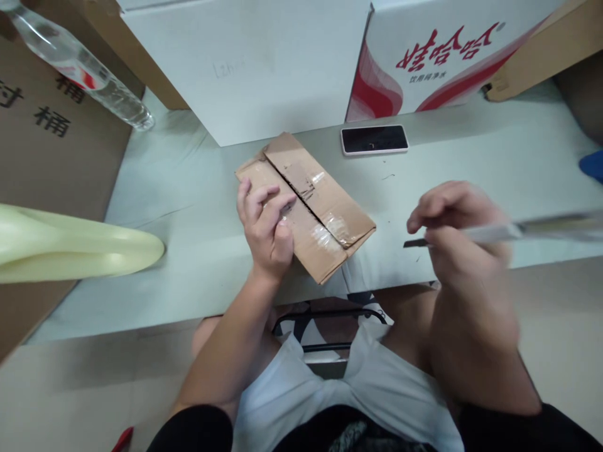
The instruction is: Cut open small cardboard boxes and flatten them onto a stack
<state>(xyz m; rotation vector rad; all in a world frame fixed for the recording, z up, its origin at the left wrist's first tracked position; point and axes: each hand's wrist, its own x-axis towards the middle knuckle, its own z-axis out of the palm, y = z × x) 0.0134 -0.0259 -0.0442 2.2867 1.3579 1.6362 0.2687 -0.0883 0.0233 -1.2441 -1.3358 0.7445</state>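
A small flat cardboard box [325, 188] lies at an angle on the table. A dark slit runs along its top seam, with torn, shiny clear tape around it. My left hand [266, 223] grips the box at its left side, fingers curled over the top. To the right of the box and apart from it, my right hand [464, 251] is closed around a utility knife [494, 233]. The dark blade points left toward the box, and the pale handle is blurred by motion toward the right edge.
A phone [374, 139] lies beyond the box, before large white cartons [282, 75]. A water bottle [94, 81] leans at the back left. On the left are a pale yellow rounded object [80, 245] and a brown carton [42, 157]. A blue object [592, 166] sits far right.
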